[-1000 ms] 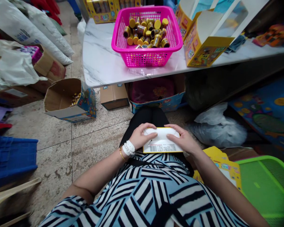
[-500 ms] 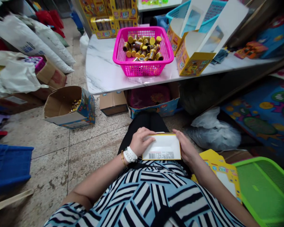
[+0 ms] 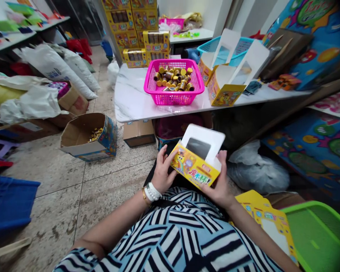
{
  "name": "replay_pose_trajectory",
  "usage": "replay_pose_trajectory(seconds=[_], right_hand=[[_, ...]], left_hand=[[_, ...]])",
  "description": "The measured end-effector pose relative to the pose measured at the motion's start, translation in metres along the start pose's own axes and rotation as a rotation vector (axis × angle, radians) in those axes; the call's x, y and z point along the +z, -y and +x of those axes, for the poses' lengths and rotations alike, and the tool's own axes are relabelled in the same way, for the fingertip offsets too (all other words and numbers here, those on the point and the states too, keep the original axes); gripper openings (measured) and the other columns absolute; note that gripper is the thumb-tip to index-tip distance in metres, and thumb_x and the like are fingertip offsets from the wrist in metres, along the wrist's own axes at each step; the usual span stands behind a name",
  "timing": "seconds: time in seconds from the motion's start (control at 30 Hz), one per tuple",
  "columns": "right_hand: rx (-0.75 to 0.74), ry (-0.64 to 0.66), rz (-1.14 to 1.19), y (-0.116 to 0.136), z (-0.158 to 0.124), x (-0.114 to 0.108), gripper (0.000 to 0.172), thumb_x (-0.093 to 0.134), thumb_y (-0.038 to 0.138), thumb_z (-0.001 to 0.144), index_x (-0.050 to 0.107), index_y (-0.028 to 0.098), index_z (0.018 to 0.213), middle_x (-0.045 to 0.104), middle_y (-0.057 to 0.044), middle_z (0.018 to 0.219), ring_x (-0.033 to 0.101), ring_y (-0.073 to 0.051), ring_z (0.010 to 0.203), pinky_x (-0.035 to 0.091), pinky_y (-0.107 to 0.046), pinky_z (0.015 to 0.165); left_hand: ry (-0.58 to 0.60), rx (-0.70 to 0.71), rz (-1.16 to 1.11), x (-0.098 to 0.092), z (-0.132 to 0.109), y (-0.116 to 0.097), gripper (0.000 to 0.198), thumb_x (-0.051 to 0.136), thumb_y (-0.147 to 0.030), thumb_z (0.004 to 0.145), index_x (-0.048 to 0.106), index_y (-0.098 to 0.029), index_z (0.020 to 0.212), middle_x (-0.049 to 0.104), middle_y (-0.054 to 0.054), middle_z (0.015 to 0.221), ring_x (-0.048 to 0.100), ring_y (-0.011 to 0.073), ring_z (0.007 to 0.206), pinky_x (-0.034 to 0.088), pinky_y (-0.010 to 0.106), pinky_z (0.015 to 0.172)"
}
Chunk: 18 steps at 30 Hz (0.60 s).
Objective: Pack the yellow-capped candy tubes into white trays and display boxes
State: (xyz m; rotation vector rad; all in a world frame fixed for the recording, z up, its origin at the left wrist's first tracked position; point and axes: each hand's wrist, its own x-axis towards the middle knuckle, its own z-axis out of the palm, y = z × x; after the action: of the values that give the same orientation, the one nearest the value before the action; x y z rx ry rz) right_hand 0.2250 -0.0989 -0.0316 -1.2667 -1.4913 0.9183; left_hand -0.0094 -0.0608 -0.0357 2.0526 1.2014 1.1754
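Over my lap I hold a small yellow printed carton (image 3: 195, 167), upright, with its white windowed lid standing open. My left hand (image 3: 162, 173) grips its left end, fingers curled round the side. My right hand (image 3: 219, 180) clasps its right end, thumb up along the edge. On the white marble table (image 3: 130, 102) ahead stands a pink basket (image 3: 173, 96) with several small gold and yellow cans (image 3: 173, 77). Two more open yellow cartons (image 3: 223, 85) stand beside the basket on its right.
A tipped cardboard box (image 3: 86, 136) with gold pieces lies on the tiled floor at left. A blue crate (image 3: 10, 204) sits at far left, a green tray (image 3: 320, 234) and flat yellow cartons (image 3: 265, 217) at lower right. Stacked yellow boxes (image 3: 136, 26) stand behind the table.
The carton was lying with its barcoded white underside up; I have turned it upright, lifted it a little, and its lid now stands open. The view has tilted upward.
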Motion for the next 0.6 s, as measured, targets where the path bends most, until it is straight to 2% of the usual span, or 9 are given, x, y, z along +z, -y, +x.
replay_pose_trajectory(seconds=[0.07, 0.17, 0.27, 0.33, 0.4, 0.47, 0.53, 0.57, 0.6], right_hand=[[-0.254, 0.056, -0.272, -0.018, -0.006, 0.005, 0.108, 0.076, 0.021, 0.069, 0.015, 0.028, 0.158, -0.025, -0.005, 0.164, -0.014, -0.04, 0.15, 0.01, -0.063, 0.121], [-0.367, 0.2, -0.392, -0.049, -0.014, 0.003, 0.087, 0.069, 0.014, 0.072, 0.035, 0.026, 0.151, -0.027, -0.005, 0.164, -0.014, -0.04, 0.15, 0.014, -0.063, 0.12], [-0.312, 0.306, -0.385, -0.059, -0.02, -0.01, 0.07, 0.066, 0.015, 0.077, 0.049, 0.026, 0.144, -0.02, -0.004, 0.166, -0.003, -0.038, 0.152, 0.02, -0.057, 0.121], [-0.289, 0.336, -0.379, -0.048, -0.026, -0.016, 0.065, 0.064, 0.017, 0.081, 0.051, 0.029, 0.143, -0.01, -0.003, 0.168, 0.004, -0.036, 0.153, 0.022, -0.055, 0.121], [-0.235, 0.253, -0.381, -0.037, -0.035, -0.018, 0.072, 0.061, 0.019, 0.085, 0.038, 0.032, 0.152, 0.003, -0.005, 0.168, 0.013, -0.033, 0.153, 0.026, -0.055, 0.121], [-0.112, 0.071, -0.392, -0.039, -0.046, -0.013, 0.096, 0.064, 0.026, 0.083, 0.007, 0.029, 0.16, 0.015, -0.011, 0.166, 0.022, -0.033, 0.151, 0.032, -0.056, 0.118], [-0.024, -0.011, -0.442, -0.058, -0.052, -0.006, 0.112, 0.07, 0.031, 0.078, -0.005, 0.026, 0.16, 0.024, -0.015, 0.163, 0.03, -0.038, 0.147, 0.04, -0.058, 0.112], [-0.037, -0.029, -0.461, -0.073, -0.051, -0.002, 0.113, 0.07, 0.029, 0.077, -0.007, 0.029, 0.16, 0.036, -0.016, 0.158, 0.041, -0.039, 0.141, 0.048, -0.057, 0.106], [-0.056, -0.07, -0.478, -0.086, -0.047, 0.002, 0.114, 0.069, 0.026, 0.076, -0.009, 0.031, 0.159, 0.048, -0.016, 0.15, 0.052, -0.04, 0.132, 0.055, -0.054, 0.098]], left_hand=[[0.111, -0.036, -0.026, 0.006, -0.014, 0.02, 0.071, 0.057, -0.008, 0.083, 0.036, -0.024, 0.149, 0.025, 0.013, 0.159, 0.027, 0.0292, 0.149, 0.03, 0.052, 0.121], [0.257, -0.154, -0.108, 0.013, -0.036, 0.044, 0.068, 0.059, -0.008, 0.077, 0.042, -0.02, 0.142, 0.044, 0.015, 0.148, 0.042, 0.0283, 0.14, 0.036, 0.052, 0.118], [0.111, -0.306, -0.122, 0.013, -0.037, 0.046, 0.062, 0.065, -0.021, 0.08, 0.043, -0.018, 0.137, 0.055, 0.015, 0.135, 0.054, 0.0268, 0.128, 0.044, 0.051, 0.111], [-0.005, -0.275, -0.064, 0.012, -0.022, 0.037, 0.063, 0.066, -0.031, 0.082, 0.043, -0.018, 0.139, 0.051, 0.017, 0.139, 0.05, 0.0282, 0.132, 0.041, 0.052, 0.112], [0.013, -0.166, 0.031, 0.012, -0.007, 0.026, 0.06, 0.069, -0.036, 0.08, 0.052, -0.019, 0.135, 0.04, 0.018, 0.151, 0.037, 0.0334, 0.143, 0.033, 0.057, 0.116], [0.144, -0.139, 0.14, 0.017, 0.002, 0.02, 0.043, 0.071, -0.039, 0.077, 0.069, -0.019, 0.115, 0.038, 0.018, 0.155, 0.032, 0.04, 0.145, 0.028, 0.062, 0.117], [0.29, -0.266, 0.205, 0.026, 0.001, 0.023, 0.027, 0.068, -0.042, 0.079, 0.075, -0.017, 0.086, 0.061, 0.02, 0.132, 0.053, 0.0395, 0.129, 0.041, 0.059, 0.109], [0.325, -0.355, 0.209, 0.031, -0.001, 0.028, 0.03, 0.058, -0.04, 0.086, 0.076, -0.016, 0.082, 0.071, 0.019, 0.112, 0.065, 0.0349, 0.113, 0.051, 0.054, 0.101], [0.307, -0.398, 0.211, 0.036, -0.004, 0.035, 0.037, 0.049, -0.04, 0.092, 0.077, -0.016, 0.088, 0.074, 0.017, 0.102, 0.069, 0.0315, 0.104, 0.054, 0.05, 0.097]])
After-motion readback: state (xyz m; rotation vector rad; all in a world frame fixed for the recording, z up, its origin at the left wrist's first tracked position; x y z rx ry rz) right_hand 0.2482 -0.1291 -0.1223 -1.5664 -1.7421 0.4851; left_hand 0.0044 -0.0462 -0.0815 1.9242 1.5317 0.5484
